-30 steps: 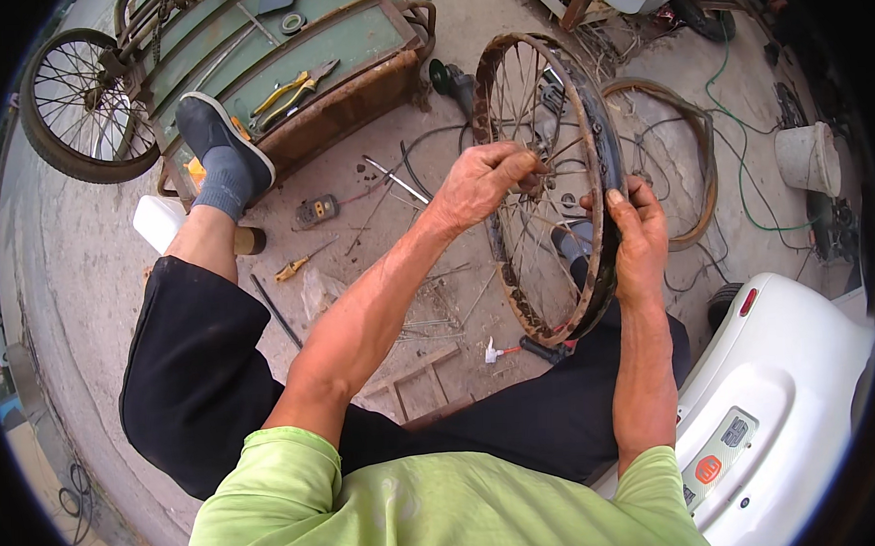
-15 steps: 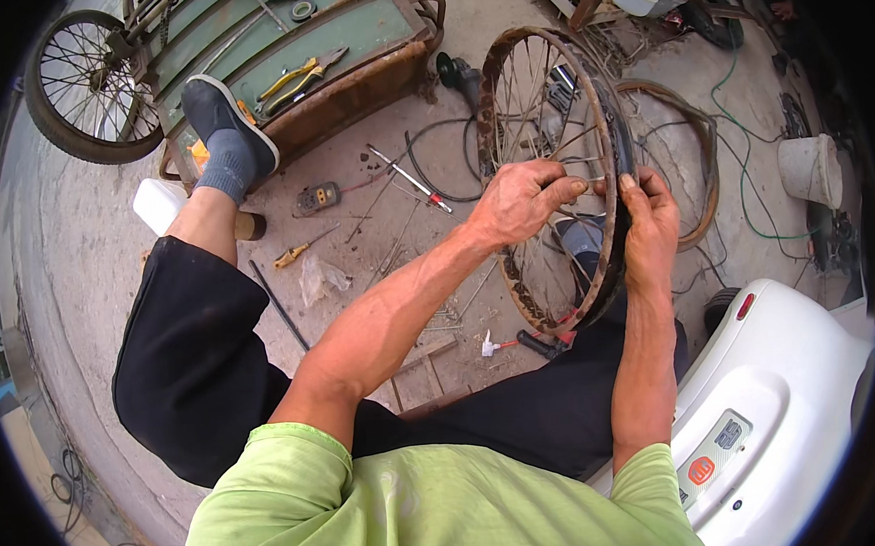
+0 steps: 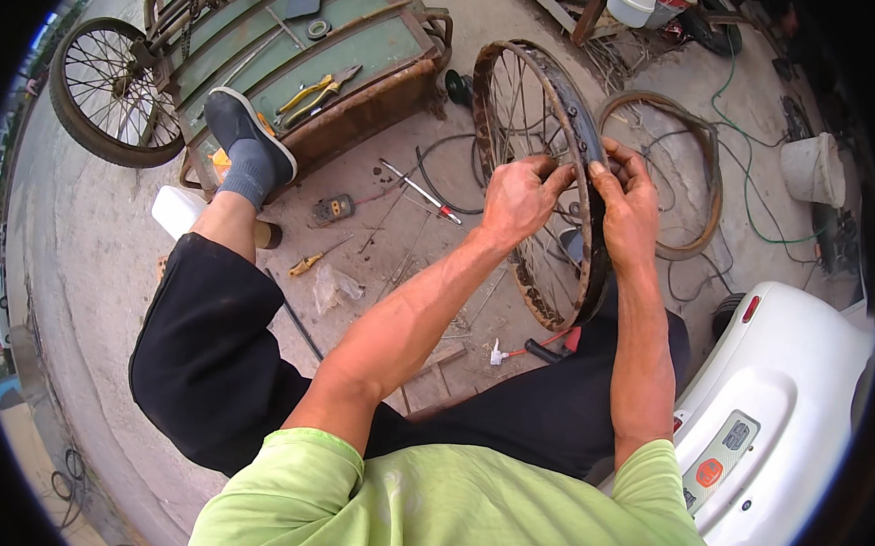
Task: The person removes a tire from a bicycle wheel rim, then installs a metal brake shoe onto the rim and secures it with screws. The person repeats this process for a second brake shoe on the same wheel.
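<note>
A rusty spoked wheel [image 3: 482, 115] stands upright and slightly tilted between my hands, above my right thigh. A black rubber band, perhaps an inner tube [image 3: 581, 122], runs along its outer edge on the right. My left hand [image 3: 522, 199] is on the spoke side, thumb and fingers pinched at the inner edge of the rim; what lies between them is hidden. From the outer side, my right hand [image 3: 630, 206] grips the wheel, its thumb pressing on the black rubber and its fingers bent beside it.
Pliers [image 3: 315, 95] and a tape roll [image 3: 318, 28] lie on a green cart [image 3: 379, 41], where my left foot rests. On the floor are a multimeter [image 3: 333, 210], a screwdriver [image 3: 318, 256] and a worn tyre [image 3: 712, 183]. A white scooter body [image 3: 793, 375] stands at right, near a bucket [image 3: 812, 171].
The view has shifted, so the cart and floor things sit a little further right. The wheel has turned or tilted slightly leftward, and both hands have moved with it, keeping their hold.
</note>
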Available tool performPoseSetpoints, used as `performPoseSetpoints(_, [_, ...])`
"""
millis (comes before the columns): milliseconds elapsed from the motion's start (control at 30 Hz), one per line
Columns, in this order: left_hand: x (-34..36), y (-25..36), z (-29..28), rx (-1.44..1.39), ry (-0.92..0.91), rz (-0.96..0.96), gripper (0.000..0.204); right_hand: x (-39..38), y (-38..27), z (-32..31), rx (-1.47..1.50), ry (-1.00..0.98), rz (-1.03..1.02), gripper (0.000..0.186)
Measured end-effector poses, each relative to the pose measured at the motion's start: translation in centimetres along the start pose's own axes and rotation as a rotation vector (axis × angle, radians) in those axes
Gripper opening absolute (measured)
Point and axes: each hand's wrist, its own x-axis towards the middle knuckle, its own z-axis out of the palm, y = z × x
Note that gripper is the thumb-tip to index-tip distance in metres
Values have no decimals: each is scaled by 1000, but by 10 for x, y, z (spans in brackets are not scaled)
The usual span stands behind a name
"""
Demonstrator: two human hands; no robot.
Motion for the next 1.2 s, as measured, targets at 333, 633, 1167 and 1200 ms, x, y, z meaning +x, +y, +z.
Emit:
performPoseSetpoints(333, [-21,7,-11,112,96,-58,43,-12,14,5,72,-80,30,32])
performPoseSetpoints(633, [0,-1,-39,148,24,390,23,-27,15,27,205,-100,1,43])
performPoseSetpoints(1167, [-3,-13,-55,115,-183,186,23,-3,13,-29,180,233,-132,47])
performPoseSetpoints(1200, [-4,-11,-54,96,-174,210,24,-4,12,-29,104,235,-144,47])
